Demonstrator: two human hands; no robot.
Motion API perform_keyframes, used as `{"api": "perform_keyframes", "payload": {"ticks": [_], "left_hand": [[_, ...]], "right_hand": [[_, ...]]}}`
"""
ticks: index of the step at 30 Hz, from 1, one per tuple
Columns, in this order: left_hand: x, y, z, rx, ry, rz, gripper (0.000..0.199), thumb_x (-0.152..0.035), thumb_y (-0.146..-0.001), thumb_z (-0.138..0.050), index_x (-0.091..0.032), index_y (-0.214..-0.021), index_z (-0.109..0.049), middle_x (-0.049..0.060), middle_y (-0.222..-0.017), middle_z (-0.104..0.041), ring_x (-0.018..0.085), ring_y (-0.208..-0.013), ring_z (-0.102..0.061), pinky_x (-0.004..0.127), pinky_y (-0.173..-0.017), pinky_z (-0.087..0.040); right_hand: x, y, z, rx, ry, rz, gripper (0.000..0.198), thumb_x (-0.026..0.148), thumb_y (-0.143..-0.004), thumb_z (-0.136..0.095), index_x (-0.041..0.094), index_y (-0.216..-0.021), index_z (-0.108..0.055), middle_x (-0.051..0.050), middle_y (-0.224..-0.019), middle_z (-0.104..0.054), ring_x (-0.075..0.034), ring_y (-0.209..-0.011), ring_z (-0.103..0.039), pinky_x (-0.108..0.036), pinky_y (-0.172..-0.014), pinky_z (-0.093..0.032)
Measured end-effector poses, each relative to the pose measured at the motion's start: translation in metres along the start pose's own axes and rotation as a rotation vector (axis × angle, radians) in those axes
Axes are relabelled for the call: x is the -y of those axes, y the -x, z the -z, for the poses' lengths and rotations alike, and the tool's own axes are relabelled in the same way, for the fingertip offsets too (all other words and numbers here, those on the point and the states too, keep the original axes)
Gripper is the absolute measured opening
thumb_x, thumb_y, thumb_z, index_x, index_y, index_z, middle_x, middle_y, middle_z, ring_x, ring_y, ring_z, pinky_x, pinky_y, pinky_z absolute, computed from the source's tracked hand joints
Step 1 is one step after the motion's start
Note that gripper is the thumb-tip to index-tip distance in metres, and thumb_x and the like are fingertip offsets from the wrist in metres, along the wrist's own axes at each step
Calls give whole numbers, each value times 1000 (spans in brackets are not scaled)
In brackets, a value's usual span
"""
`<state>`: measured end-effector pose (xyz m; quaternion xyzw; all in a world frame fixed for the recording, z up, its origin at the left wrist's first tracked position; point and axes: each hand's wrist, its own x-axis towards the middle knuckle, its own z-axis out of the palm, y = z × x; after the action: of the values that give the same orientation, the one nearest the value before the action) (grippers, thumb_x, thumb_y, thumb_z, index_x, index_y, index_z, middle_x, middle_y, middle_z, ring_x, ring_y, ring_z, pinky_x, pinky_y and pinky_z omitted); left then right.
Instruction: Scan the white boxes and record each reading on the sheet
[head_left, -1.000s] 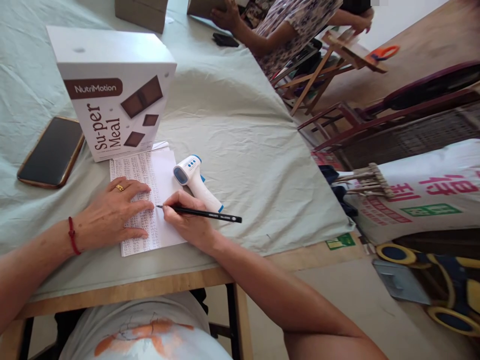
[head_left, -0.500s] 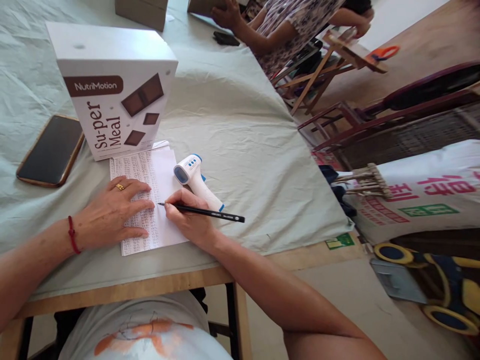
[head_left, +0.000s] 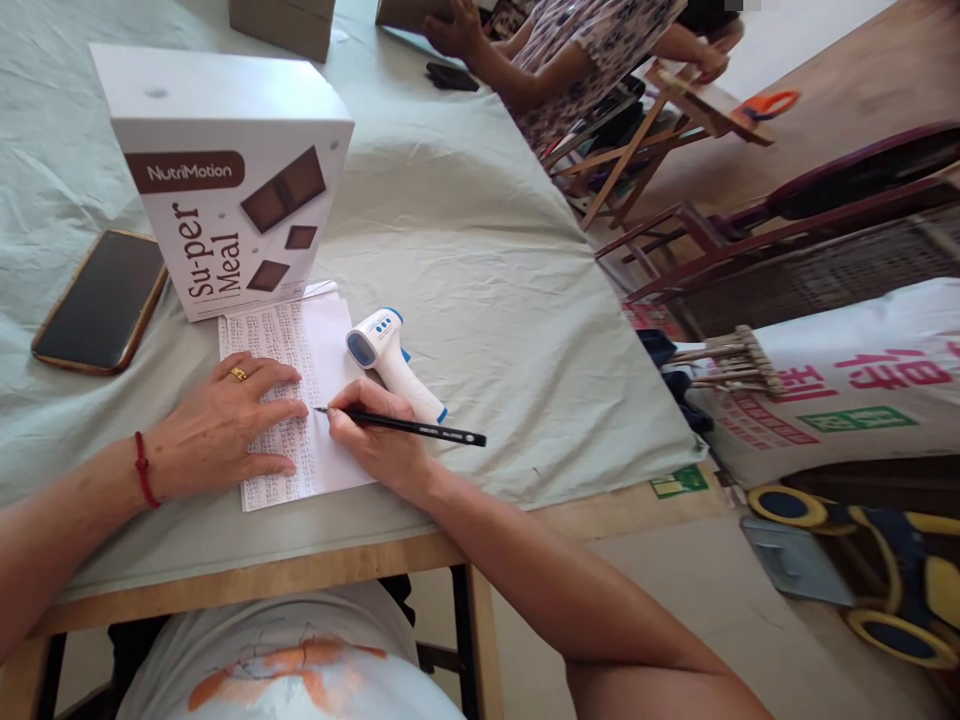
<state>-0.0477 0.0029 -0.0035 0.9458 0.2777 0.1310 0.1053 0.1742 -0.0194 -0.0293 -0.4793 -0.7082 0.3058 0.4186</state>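
My left hand (head_left: 232,425) lies flat with fingers spread on a sheet of paper (head_left: 334,465), whose left part is covered in rows of small dark marks. A black pen (head_left: 420,428) is pinched in my right hand (head_left: 386,440), its tip at the paper beside the marked rows. Just beyond that hand lies a white and blue infrared thermometer (head_left: 394,365). A white NutriMotion box (head_left: 225,215) stands upright at the paper's far edge and hides part of it.
A phone (head_left: 101,300) lies left of the box on the cloth-covered table (head_left: 465,280). Brown boxes (head_left: 281,25) sit at the far side. Another person (head_left: 555,75) is beyond the table's right edge. A white printed sack (head_left: 847,370) and yellow-handled scissors-like shapes (head_left: 892,560) are at right.
The pen and my right hand have shifted very slightly left. My left hand stays on the paper. A hand in the background at upper right has moved a little lower.
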Motion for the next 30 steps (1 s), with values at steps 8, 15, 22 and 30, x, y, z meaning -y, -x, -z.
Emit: {"api": "perform_keyframes", "payload": {"ticks": [8, 15, 22, 30], "left_hand": [[0, 0, 0, -21, 3, -16, 43, -40, -82, -79, -15, -116, -69, 19, -129, -59, 36, -118, -57, 58, -103, -44], [0, 0, 0, -13, -5, -10, 42, -40, -83, -77, -16, -116, -69, 18, -130, -58, 36, -118, -57, 58, -104, -44], [1, 0, 0, -11, -8, -18, 43, -40, -83, -78, -16, -117, -68, 18, -130, -59, 36, -118, -57, 57, -104, -43], [1, 0, -1, -9, -7, -13, 42, -40, -84, -77, -15, -117, -68, 19, -130, -58, 36, -118, -56, 58, -103, -43]], "right_hand": [[1, 0, 1, -22, 12, -33, 10, 20, -75, -53, 23, -66, -52, 2, -57, -56, -13, -51, -50, -28, -50, -45], [0, 1, 1, -26, 19, -79, 9, 21, -75, -54, 23, -66, -53, 3, -58, -56, -13, -53, -52, -29, -53, -47], [-1, 0, 1, -33, 23, -27, 9, 20, -75, -54, 24, -67, -52, 3, -59, -56, -14, -53, -52, -29, -54, -47], [-1, 1, 1, -28, 53, -54, 9, 21, -76, -54, 24, -68, -52, 3, -59, -55, -14, -53, -51, -29, -53, -47]]}}
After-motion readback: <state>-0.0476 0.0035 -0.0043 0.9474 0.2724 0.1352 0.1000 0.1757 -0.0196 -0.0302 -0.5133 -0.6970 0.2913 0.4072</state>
